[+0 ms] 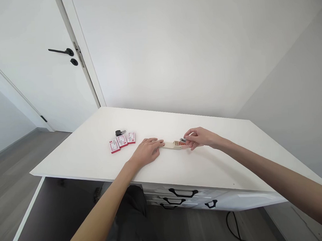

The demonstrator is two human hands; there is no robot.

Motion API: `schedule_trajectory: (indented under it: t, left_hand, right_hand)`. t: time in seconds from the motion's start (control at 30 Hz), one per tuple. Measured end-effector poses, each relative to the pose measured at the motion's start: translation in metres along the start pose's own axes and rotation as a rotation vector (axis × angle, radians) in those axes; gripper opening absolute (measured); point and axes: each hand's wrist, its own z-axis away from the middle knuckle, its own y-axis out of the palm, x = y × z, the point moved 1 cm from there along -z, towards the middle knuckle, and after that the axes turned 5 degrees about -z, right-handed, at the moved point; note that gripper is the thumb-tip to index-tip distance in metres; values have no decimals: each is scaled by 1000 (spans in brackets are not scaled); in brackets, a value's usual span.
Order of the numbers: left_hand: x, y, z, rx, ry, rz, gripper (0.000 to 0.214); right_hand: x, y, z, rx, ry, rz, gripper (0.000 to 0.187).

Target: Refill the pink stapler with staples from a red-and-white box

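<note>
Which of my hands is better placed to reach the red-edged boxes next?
Your left hand, I'd judge: it is closer to the red-edged boxes and rests on the cream stapler, while your right hand pinches a small silvery metal piece.

Tabletop (190, 169): white, I see
Left: three red-and-white boxes (121, 141), small black-and-silver object (120, 132) behind
Middle: long cream-coloured tool (169, 145)
</note>
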Motion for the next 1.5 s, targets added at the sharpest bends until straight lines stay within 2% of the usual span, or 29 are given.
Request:
schedule_trajectory:
  t: [0.2,0.33,0.57,0.87,1.03,1.17,1.5]
  left_hand:
    - [-1,0,0,-1,9,-5,44]
    - [0,2,1,-7,5,-3,45]
    - [1,4,0,-3,5,8,45]
    - [1,3,1,-7,2,6,44]
    - [1,3,1,-1,-2,7,44]
    - [1,4,0,-4,0,4,44]
    - [1,3,0,-13,10,15,45]
  right_hand:
    - [-1,4,-2,-37,-9,9,10]
    - [-5,3,-3,-55,-63,69,8]
    - [-1,5,10,-114,-188,424,12]
    - [3,12,16,-162,-275,572,15]
    - [-1,12,12,-249,-409,849,16]
    - [-7,13,9,-263,-444,1014,22]
    - [-14,15,5,-262,-481,966,22]
